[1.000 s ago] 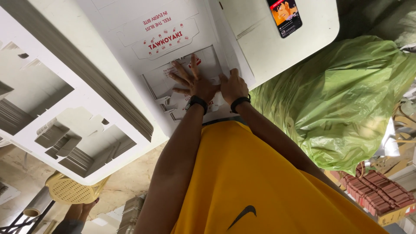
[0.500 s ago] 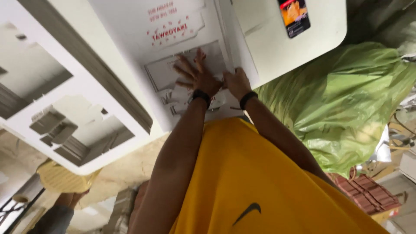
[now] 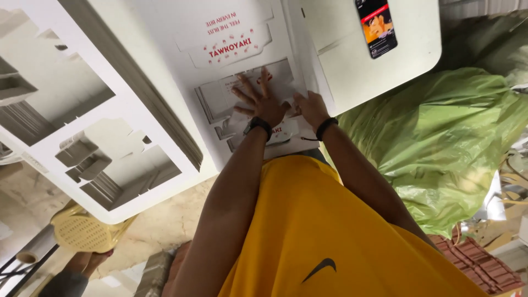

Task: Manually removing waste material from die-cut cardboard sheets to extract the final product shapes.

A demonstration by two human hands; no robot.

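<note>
A white die-cut cardboard sheet with red print lies on a stack in front of me. My left hand rests flat on its cut-out panel with the fingers spread. My right hand is just beside it at the sheet's right edge, with the fingers curled down onto the cardboard. Both wrists wear black bands. My yellow shirt fills the lower part of the view.
A thick stack of white punched-out sheets lies at the left. A phone lies on the white table. A big green plastic bag bulges at the right, above reddish-brown trays. A yellow perforated basket sits on the floor.
My hands stay together on the same panel. The left fingers have spread a little wider, and the view has shifted slightly.
</note>
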